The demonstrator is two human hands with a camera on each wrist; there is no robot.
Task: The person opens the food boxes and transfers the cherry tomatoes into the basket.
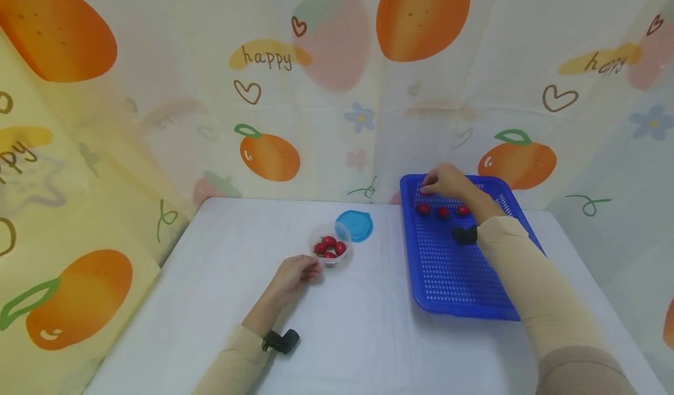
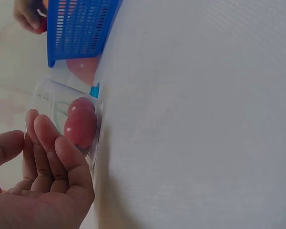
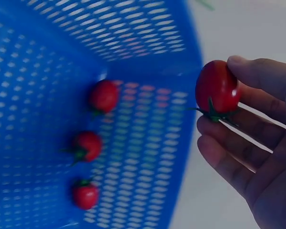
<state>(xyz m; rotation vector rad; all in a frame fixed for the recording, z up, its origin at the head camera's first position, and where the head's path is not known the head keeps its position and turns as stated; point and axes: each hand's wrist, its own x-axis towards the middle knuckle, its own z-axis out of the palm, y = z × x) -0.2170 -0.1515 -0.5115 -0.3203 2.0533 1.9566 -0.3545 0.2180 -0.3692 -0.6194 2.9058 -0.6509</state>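
1. Pinching a small, shiny red oval tomato with a green leafy top (image 3: 217,86), the right hand (image 1: 449,182) has its thumb on one side and its fingers on the other. The pinch looks gentle, maybe because a tomato is easy to squash.
2. The left hand (image 1: 296,272) has its fingers bent at the near side of a small, clear round plastic cup (image 1: 320,232). I can't tell if it pinches the cup or just touches it. Maybe it is there so the light cup won't slip or tip.
3. The hands are well apart, one for each place where tomatoes sit.
4. The pinched tomato is up by the far left corner of a big blue plastic basket full of little holes (image 1: 453,284). It is not down on the bottom.
5. Three red tomatoes with green tops (image 1: 443,212) sit in a row near the basket's far end. They have gaps between them, maybe so they don't bump.
6. At least four red tomatoes (image 1: 329,241) huddle in the cup, likely because it is so small. The cup stands upright, which keeps them in.
7. A flat, round blue plastic lid (image 1: 359,226) lies off the cup, just behind it to the right. That leaves the top free for fingers.
8. Everything sits on a table with a white cover (image 1: 363,330).
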